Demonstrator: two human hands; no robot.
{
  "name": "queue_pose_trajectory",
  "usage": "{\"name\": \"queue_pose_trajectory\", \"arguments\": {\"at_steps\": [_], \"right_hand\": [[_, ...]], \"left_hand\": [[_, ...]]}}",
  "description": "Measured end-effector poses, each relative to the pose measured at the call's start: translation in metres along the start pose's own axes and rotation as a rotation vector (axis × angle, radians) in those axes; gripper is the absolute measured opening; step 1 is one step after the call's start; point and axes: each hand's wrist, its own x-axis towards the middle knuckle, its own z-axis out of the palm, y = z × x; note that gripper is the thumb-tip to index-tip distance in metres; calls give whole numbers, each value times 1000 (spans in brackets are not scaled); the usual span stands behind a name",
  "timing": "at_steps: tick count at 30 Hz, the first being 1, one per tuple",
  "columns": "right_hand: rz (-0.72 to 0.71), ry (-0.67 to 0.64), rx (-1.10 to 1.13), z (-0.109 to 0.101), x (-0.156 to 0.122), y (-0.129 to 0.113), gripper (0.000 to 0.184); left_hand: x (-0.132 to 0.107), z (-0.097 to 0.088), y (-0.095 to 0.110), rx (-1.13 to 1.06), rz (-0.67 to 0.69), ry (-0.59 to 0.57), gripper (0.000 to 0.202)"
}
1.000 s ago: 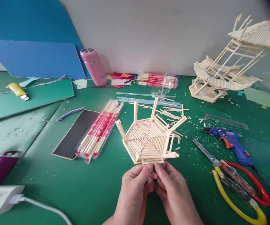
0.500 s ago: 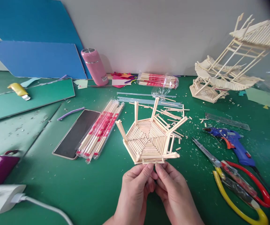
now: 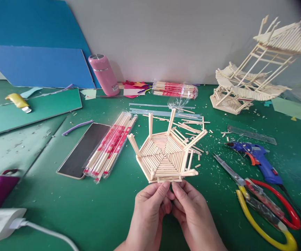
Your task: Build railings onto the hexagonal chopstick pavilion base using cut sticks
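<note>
While the hands hold, only the view sways

Since the last sec or so, next to nothing has changed on my end — the whole scene slid a hair left, prob. just the head cam drifting. L hand (image 3: 149, 207) and R hand (image 3: 191, 207) stayed put side by side, both pinching the short stick (image 3: 163, 180) at the near side of the hexagonal stick frame (image 3: 163, 157). I read that as a steady hold, w/ no shift of grip; can't tell what the lower fingers do, b/c they're tucked under.

The frame sits mid-table, well in from the back edge of the green table (image 3: 108, 212) — can't tell if its near rim is lifted. Toward the table's right edge, glue gun (image 3: 265, 162) and scissors (image 3: 240, 180) lie untouched; phone (image 3: 81, 150) and stick packet (image 3: 114, 144) are L of the frame; the stick pagoda (image 3: 260, 93) stands R, near the back edge.
</note>
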Motion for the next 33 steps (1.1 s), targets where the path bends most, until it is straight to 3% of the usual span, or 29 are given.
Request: {"name": "queue_pose_trajectory", "arguments": {"at_steps": [26,30,33], "right_hand": [[8,-27,-9,1,3,1,27],[2,29,-47,-3,6,3,30],[15,24,-101,-10,4,3,31]], "left_hand": [[0,-3,1,-8,-26,-13,21],[-8,-12,7,98,-43,52,22],[-13,-25,14,312,53,130,20]]}}
